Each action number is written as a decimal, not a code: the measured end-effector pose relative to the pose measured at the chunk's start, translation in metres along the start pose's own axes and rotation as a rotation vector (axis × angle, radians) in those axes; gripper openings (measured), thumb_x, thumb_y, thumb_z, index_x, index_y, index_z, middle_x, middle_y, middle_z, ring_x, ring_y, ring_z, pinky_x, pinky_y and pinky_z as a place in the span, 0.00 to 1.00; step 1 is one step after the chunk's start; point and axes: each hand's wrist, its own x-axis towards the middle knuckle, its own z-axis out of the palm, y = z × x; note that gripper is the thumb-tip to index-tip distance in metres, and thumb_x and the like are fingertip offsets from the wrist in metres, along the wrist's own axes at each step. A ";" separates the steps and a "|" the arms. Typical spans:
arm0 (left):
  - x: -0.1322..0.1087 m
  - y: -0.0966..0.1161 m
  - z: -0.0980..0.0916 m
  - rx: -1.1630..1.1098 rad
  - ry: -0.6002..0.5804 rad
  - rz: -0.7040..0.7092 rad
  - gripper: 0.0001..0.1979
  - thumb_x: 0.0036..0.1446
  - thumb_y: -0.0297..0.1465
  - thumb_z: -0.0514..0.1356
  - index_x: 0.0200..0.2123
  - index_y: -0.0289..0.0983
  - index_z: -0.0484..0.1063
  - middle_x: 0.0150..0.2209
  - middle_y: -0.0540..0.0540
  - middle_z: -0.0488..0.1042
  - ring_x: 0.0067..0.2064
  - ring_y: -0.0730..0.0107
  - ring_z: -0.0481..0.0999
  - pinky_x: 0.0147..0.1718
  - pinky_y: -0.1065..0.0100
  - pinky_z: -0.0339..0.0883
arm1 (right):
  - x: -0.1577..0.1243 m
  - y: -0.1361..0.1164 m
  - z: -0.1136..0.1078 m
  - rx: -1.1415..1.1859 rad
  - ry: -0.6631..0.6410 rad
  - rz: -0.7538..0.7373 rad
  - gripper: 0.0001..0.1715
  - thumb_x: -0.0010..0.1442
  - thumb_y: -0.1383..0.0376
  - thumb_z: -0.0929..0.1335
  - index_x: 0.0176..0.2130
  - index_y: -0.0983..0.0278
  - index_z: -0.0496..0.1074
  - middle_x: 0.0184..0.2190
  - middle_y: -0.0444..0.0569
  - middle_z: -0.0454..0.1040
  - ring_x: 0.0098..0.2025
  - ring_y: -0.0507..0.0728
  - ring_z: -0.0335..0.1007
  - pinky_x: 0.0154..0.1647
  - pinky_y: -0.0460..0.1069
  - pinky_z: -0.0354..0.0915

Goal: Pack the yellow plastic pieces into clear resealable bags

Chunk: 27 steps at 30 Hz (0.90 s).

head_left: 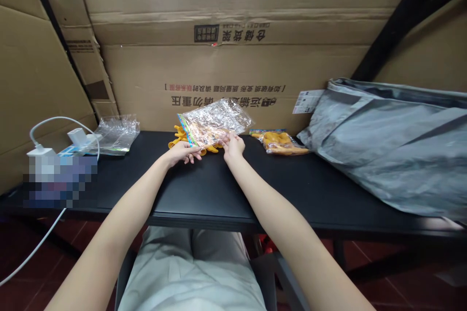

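Between my two hands is a clear plastic bag with a colourful printed edge on its left side. My left hand pinches the bag's lower left corner at the printed edge. My right hand has its thumb and fingers closed on the lower right part of the bag. Orange-yellow balloons lie on the black table behind and under the bag, partly hidden by it. To the right rests a packed bag of similar orange balloons.
A large grey fabric bag fills the right of the black table. Flat clear plastic bags lie at the left, near white chargers and a cable. Cardboard stands along the back.
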 end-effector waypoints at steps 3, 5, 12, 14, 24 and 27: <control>0.000 0.001 -0.001 0.028 0.017 -0.023 0.12 0.48 0.34 0.67 0.23 0.30 0.74 0.25 0.38 0.77 0.17 0.77 0.69 0.12 0.77 0.55 | -0.001 -0.003 0.000 0.033 0.013 0.036 0.07 0.59 0.70 0.64 0.30 0.62 0.59 0.23 0.39 0.70 0.26 0.48 0.73 0.28 0.43 0.72; -0.001 0.002 0.000 0.039 0.031 -0.033 0.11 0.48 0.33 0.66 0.23 0.30 0.74 0.24 0.39 0.77 0.17 0.77 0.69 0.12 0.77 0.55 | -0.001 -0.004 0.000 0.049 0.028 0.061 0.07 0.60 0.70 0.63 0.30 0.62 0.59 0.23 0.40 0.71 0.27 0.48 0.74 0.30 0.44 0.73; 0.001 0.003 -0.003 0.067 0.126 0.024 0.14 0.50 0.37 0.64 0.22 0.32 0.70 0.19 0.44 0.72 0.16 0.77 0.66 0.13 0.76 0.54 | 0.004 -0.005 -0.002 0.017 -0.059 0.029 0.07 0.59 0.68 0.65 0.31 0.62 0.60 0.29 0.44 0.76 0.30 0.49 0.75 0.31 0.44 0.73; 0.004 0.001 -0.007 0.118 0.298 0.152 0.13 0.53 0.37 0.61 0.25 0.33 0.69 0.22 0.45 0.73 0.19 0.76 0.68 0.16 0.74 0.59 | 0.005 -0.009 -0.003 0.027 -0.057 0.011 0.08 0.60 0.67 0.65 0.30 0.62 0.60 0.30 0.45 0.76 0.30 0.49 0.75 0.31 0.44 0.73; -0.006 0.004 0.004 1.288 0.381 0.698 0.36 0.51 0.23 0.54 0.64 0.41 0.53 0.68 0.42 0.45 0.68 0.54 0.42 0.62 0.46 0.36 | -0.002 -0.021 -0.001 0.050 -0.060 -0.030 0.04 0.61 0.68 0.63 0.32 0.62 0.62 0.32 0.44 0.78 0.26 0.48 0.73 0.25 0.42 0.71; -0.002 0.006 0.012 1.438 0.223 0.710 0.33 0.53 0.20 0.49 0.62 0.45 0.57 0.66 0.46 0.53 0.67 0.59 0.48 0.62 0.44 0.30 | -0.002 -0.022 -0.002 0.031 -0.100 -0.039 0.05 0.58 0.67 0.65 0.32 0.62 0.62 0.30 0.42 0.77 0.25 0.47 0.72 0.25 0.41 0.70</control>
